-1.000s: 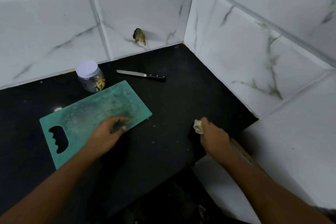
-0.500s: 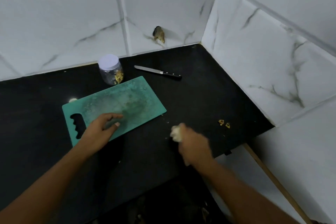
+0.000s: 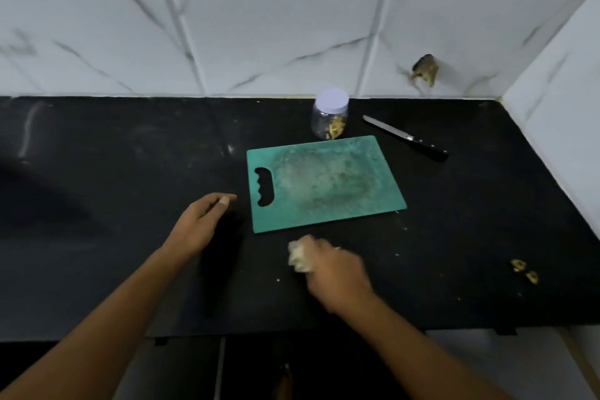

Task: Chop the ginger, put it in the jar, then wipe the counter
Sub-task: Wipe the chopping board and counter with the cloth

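Right hand (image 3: 334, 273) is bunched tight round a crumpled rag (image 3: 298, 258) on the black counter (image 3: 130, 172), just in front of the green cutting board (image 3: 324, 182). Left hand (image 3: 198, 224) is just left of the board, fingers loose, holding nothing. The jar (image 3: 329, 114) of chopped ginger (image 3: 336, 128) sits at the board's far edge, and a couple of stray bits (image 3: 524, 269) are well off to its right.

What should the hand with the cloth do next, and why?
Probably slide the cloth rightward along the counter. The right hand grips it crumpled, just in front of the cutting board. Two ginger scraps and some pale crumbs lie unwiped near the front right edge.
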Available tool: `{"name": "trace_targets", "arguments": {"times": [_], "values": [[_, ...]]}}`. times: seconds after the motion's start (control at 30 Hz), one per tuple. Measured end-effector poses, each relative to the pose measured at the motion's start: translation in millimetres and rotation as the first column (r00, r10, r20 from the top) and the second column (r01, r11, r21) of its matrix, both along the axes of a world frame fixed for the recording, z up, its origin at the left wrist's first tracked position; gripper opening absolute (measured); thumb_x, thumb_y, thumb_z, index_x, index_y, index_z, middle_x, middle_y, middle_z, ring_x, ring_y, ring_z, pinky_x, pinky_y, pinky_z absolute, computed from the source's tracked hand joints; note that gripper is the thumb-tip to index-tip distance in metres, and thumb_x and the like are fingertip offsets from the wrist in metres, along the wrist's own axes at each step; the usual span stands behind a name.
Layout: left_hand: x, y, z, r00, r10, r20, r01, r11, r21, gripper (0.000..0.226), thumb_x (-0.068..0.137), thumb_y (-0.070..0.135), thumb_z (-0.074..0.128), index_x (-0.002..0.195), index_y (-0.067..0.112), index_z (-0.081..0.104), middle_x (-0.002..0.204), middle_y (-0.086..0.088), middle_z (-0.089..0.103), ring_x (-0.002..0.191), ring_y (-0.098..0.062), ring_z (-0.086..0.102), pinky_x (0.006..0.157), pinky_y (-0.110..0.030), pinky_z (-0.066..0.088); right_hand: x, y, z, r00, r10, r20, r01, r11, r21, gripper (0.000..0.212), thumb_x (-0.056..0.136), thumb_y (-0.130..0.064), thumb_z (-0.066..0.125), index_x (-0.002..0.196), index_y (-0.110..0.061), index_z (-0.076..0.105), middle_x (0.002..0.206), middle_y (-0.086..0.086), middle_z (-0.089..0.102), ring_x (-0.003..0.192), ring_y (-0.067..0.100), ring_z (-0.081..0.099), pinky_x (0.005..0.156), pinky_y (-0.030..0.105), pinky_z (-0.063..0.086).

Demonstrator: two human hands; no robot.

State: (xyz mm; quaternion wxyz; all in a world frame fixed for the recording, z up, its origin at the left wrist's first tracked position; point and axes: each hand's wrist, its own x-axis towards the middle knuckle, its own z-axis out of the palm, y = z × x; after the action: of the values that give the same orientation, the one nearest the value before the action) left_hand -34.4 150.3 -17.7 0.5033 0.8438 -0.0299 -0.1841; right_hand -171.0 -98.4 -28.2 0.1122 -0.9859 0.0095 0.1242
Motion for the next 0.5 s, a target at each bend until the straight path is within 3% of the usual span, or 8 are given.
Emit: {"name": "trace_targets", "arguments": {"times": [0.1,0.17,0.3,0.4,0.5], "values": [[-3.5,23.1,-0.3,0.999,0.030,-0.011,-0.030,1.000,0.005,0.027,0.107,0.040,0.048,0.126,0.037,0.066,0.127,0.017,0.065,0.122,-0.004,0.058,0.108,-0.042,0.046,9.3,-76.8,1.7,0.950,-0.307,0.053,0.311,0.947,-0.083,0.034,0.095,-0.030,0.057,0.127,-0.026,0.047,0.113,0.005,0.065,0.095,0.033,0.069,0.070,0.038,0.047],[-7.2,37.2,-4.2,0.998,0.061,-0.011,-0.061,0.998,0.006,0.025,0.107,0.039,0.049,0.125,0.037,0.067,0.126,0.017,0.066,0.121,-0.005,0.059,0.109,-0.043,0.046,11.7,-96.7,4.2,0.928,-0.357,0.108,0.364,0.929,-0.060,0.027,0.096,-0.030,0.058,0.119,-0.024,0.047,0.102,0.003,0.066,0.084,0.029,0.068,0.064,0.036,0.045],[-18.2,43.0,-9.7,0.995,0.094,-0.015,-0.094,0.995,-0.014,0.022,0.106,0.032,0.053,0.120,0.037,0.068,0.122,0.015,0.068,0.115,-0.005,0.062,0.104,-0.038,0.049,11.6,-41.3,3.5,0.957,-0.271,0.106,0.277,0.960,-0.043,0.033,0.093,-0.025,0.059,0.123,-0.023,0.045,0.111,0.003,0.064,0.093,0.033,0.068,0.068,0.038,0.044],[-19.4,32.7,-7.7,0.997,0.080,-0.018,-0.080,0.997,0.022,0.024,0.106,0.028,0.054,0.124,0.036,0.066,0.121,0.015,0.067,0.111,-0.007,0.063,0.099,-0.034,0.050,22.1,17.9,7.0,0.998,-0.058,0.023,0.057,0.998,0.022,0.035,0.095,-0.023,0.057,0.128,-0.025,0.045,0.119,0.002,0.061,0.101,0.033,0.066,0.074,0.039,0.046],[-14.6,14.6,-3.3,0.999,0.035,-0.031,-0.033,0.999,0.040,0.026,0.105,0.028,0.056,0.129,0.034,0.064,0.120,0.015,0.065,0.108,-0.003,0.061,0.098,-0.033,0.050,36.0,45.8,15.7,0.988,0.151,-0.043,-0.141,0.973,0.183,0.029,0.094,-0.025,0.061,0.121,-0.026,0.051,0.114,0.002,0.066,0.100,0.033,0.067,0.078,0.041,0.049]]}}
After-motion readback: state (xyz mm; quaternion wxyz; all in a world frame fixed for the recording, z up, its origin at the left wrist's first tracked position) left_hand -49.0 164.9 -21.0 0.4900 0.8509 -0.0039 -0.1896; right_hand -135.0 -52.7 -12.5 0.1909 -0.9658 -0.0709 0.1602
